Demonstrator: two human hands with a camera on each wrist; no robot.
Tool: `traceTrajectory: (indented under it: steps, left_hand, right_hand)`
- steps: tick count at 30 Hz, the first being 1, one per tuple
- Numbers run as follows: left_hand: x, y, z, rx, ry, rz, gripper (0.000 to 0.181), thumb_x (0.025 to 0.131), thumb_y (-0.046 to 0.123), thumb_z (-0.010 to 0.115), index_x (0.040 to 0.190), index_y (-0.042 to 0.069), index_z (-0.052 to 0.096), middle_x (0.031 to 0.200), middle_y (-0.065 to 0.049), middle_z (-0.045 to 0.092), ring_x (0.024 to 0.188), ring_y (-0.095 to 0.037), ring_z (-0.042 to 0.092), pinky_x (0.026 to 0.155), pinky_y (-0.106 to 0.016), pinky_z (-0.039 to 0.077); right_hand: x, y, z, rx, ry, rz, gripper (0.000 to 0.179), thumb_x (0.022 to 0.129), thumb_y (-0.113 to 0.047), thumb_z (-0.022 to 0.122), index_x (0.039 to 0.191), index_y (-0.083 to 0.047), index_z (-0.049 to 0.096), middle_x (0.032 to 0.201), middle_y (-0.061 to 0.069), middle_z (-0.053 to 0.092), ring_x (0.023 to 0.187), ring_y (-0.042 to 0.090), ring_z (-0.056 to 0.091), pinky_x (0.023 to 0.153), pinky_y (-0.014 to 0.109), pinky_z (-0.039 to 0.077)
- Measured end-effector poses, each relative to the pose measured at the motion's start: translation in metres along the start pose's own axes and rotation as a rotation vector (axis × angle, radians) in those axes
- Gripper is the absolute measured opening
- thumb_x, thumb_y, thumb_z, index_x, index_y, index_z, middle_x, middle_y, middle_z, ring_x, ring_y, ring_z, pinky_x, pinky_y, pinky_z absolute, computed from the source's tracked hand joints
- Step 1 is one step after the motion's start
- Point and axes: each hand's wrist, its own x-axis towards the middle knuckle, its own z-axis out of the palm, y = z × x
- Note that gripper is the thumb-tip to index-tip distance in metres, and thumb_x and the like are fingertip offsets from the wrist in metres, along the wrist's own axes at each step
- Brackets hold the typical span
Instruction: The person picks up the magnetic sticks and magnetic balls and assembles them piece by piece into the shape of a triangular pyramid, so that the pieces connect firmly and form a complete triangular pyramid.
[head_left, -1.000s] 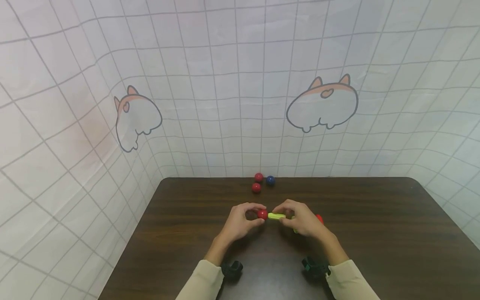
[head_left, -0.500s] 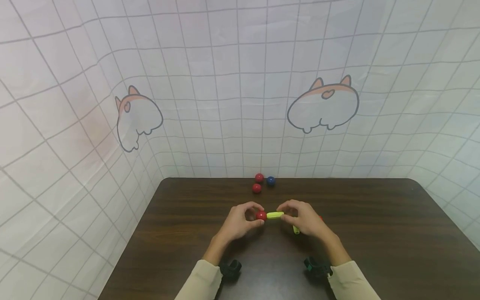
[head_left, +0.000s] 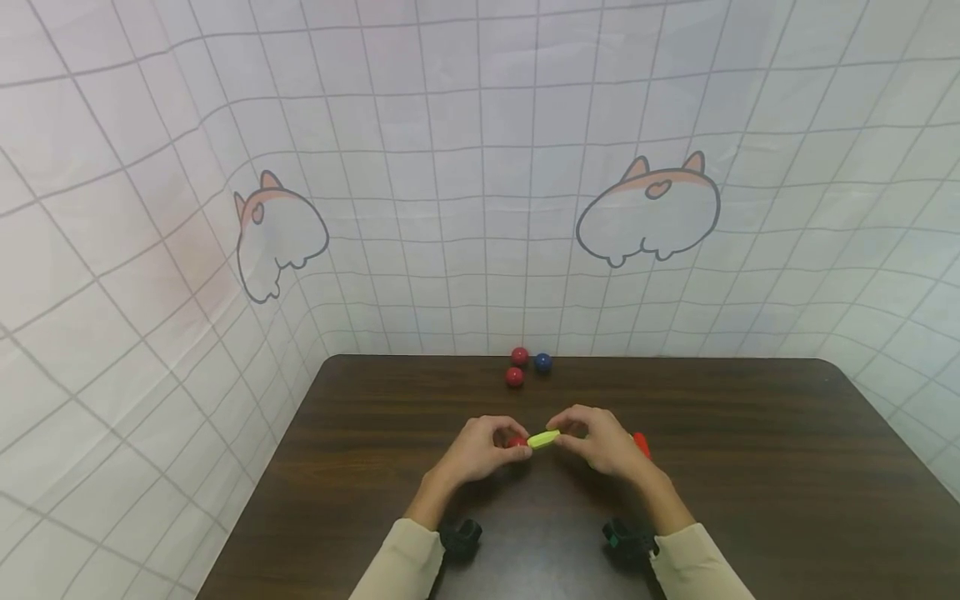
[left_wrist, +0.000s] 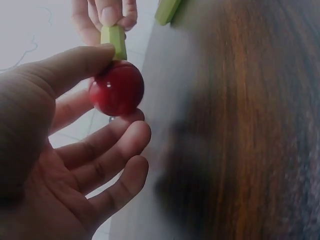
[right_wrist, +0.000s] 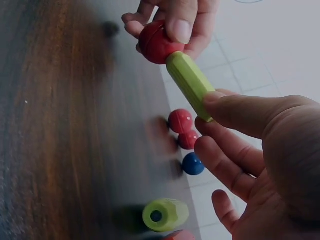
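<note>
My left hand (head_left: 480,450) pinches a glossy red ball (left_wrist: 119,90) between thumb and fingers, the thumb tip lying where ball and rod meet. A yellow-green, faceted rod (right_wrist: 189,82) runs from that ball to my right hand (head_left: 600,442), whose thumb and fingertips pinch its other end. In the head view the rod (head_left: 543,439) slants, its right end farther from me, and my left fingers partly cover the ball (head_left: 517,442). Ball and rod are held over the dark wooden table (head_left: 390,467).
Two red balls (head_left: 519,357) and a blue ball (head_left: 543,362) sit near the table's far edge. A second yellow-green rod (right_wrist: 166,215) with a round dark end lies beside a red piece (head_left: 641,444), mostly behind my right hand. A gridded cloth (head_left: 465,208) hangs behind.
My left hand has drawn the red ball slightly nearer to me and left. The rod has turned from nearly level to slanted, and my right fingers now pinch closer to its end.
</note>
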Motion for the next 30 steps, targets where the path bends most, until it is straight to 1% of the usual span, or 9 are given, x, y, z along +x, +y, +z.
traceTrajectory:
  steps: [2, 5, 10, 13, 16, 22, 25, 27, 30]
  left_hand:
    - [0.0, -0.001, -0.001, 0.02, 0.001, -0.006, 0.025, 0.091, 0.035, 0.078, 0.11, 0.02, 0.075, 0.085, 0.009, 0.069, 0.072, -0.007, 0.059, 0.062, -0.026, 0.05]
    - [-0.001, -0.003, -0.003, 0.061, 0.012, -0.019, 0.025, 0.089, 0.035, 0.08, 0.109, 0.021, 0.075, 0.087, 0.01, 0.071, 0.073, -0.007, 0.061, 0.065, -0.027, 0.05]
    - [-0.004, -0.008, -0.006, 0.154, 0.066, -0.055, 0.026, 0.085, 0.036, 0.084, 0.105, 0.024, 0.075, 0.086, 0.011, 0.07, 0.075, -0.008, 0.06, 0.068, -0.03, 0.048]
    - [-0.005, -0.012, -0.007, 0.184, 0.091, -0.076, 0.026, 0.083, 0.036, 0.086, 0.104, 0.025, 0.075, 0.083, 0.011, 0.067, 0.076, -0.01, 0.058, 0.068, -0.031, 0.046]
    - [-0.007, -0.013, -0.009, 0.175, 0.109, -0.079, 0.027, 0.082, 0.034, 0.087, 0.103, 0.024, 0.075, 0.082, 0.01, 0.067, 0.075, -0.01, 0.057, 0.068, -0.03, 0.046]
    - [-0.01, -0.017, -0.012, 0.156, 0.141, -0.047, 0.027, 0.079, 0.029, 0.089, 0.1, 0.02, 0.075, 0.086, 0.006, 0.068, 0.073, -0.008, 0.057, 0.067, -0.026, 0.048]
    - [-0.01, -0.02, -0.013, 0.153, 0.146, -0.045, 0.027, 0.079, 0.03, 0.09, 0.1, 0.02, 0.075, 0.09, 0.005, 0.067, 0.073, -0.008, 0.057, 0.066, -0.025, 0.047]
    - [-0.01, -0.022, -0.014, 0.152, 0.149, -0.042, 0.028, 0.079, 0.03, 0.09, 0.1, 0.02, 0.075, 0.091, 0.005, 0.066, 0.073, -0.009, 0.055, 0.066, -0.026, 0.047]
    - [-0.011, -0.025, -0.016, 0.134, 0.149, -0.05, 0.029, 0.078, 0.029, 0.09, 0.101, 0.02, 0.075, 0.093, 0.003, 0.066, 0.071, -0.01, 0.055, 0.064, -0.026, 0.046]
  right_hand:
    - [0.0, 0.001, 0.002, -0.008, 0.006, -0.005, 0.018, 0.092, -0.012, 0.076, 0.11, -0.013, 0.075, 0.105, -0.001, 0.073, 0.089, 0.011, 0.064, 0.079, 0.029, 0.051]
    - [0.001, 0.002, 0.002, -0.006, 0.015, -0.004, 0.02, 0.092, -0.013, 0.076, 0.112, -0.013, 0.075, 0.107, -0.001, 0.073, 0.091, 0.012, 0.064, 0.082, 0.032, 0.052]
    - [-0.001, 0.005, -0.004, 0.008, 0.03, 0.042, 0.024, 0.096, -0.017, 0.073, 0.119, -0.013, 0.073, 0.113, 0.001, 0.073, 0.1, 0.019, 0.066, 0.087, 0.042, 0.054]
    - [-0.002, 0.007, -0.009, 0.012, 0.03, 0.076, 0.026, 0.098, -0.019, 0.07, 0.123, -0.013, 0.071, 0.119, 0.003, 0.072, 0.108, 0.023, 0.066, 0.093, 0.05, 0.053]
    - [-0.004, 0.008, -0.014, 0.015, 0.031, 0.095, 0.026, 0.099, -0.021, 0.068, 0.124, -0.014, 0.07, 0.123, 0.004, 0.072, 0.115, 0.028, 0.065, 0.097, 0.054, 0.052]
    - [-0.004, 0.007, -0.019, 0.04, 0.027, 0.089, 0.028, 0.1, -0.021, 0.067, 0.126, -0.011, 0.069, 0.128, 0.007, 0.07, 0.122, 0.035, 0.062, 0.102, 0.059, 0.049]
    - [-0.003, 0.007, -0.019, 0.037, 0.027, 0.07, 0.03, 0.1, -0.022, 0.067, 0.127, -0.01, 0.069, 0.129, 0.008, 0.069, 0.122, 0.035, 0.063, 0.101, 0.058, 0.049]
    - [-0.003, 0.006, -0.018, 0.05, 0.028, 0.056, 0.031, 0.099, -0.021, 0.068, 0.127, -0.009, 0.068, 0.127, 0.011, 0.07, 0.118, 0.034, 0.064, 0.098, 0.057, 0.051]
    - [0.0, 0.005, -0.017, 0.076, 0.021, 0.038, 0.032, 0.098, -0.02, 0.07, 0.128, -0.01, 0.068, 0.124, 0.013, 0.07, 0.112, 0.03, 0.066, 0.094, 0.051, 0.053]
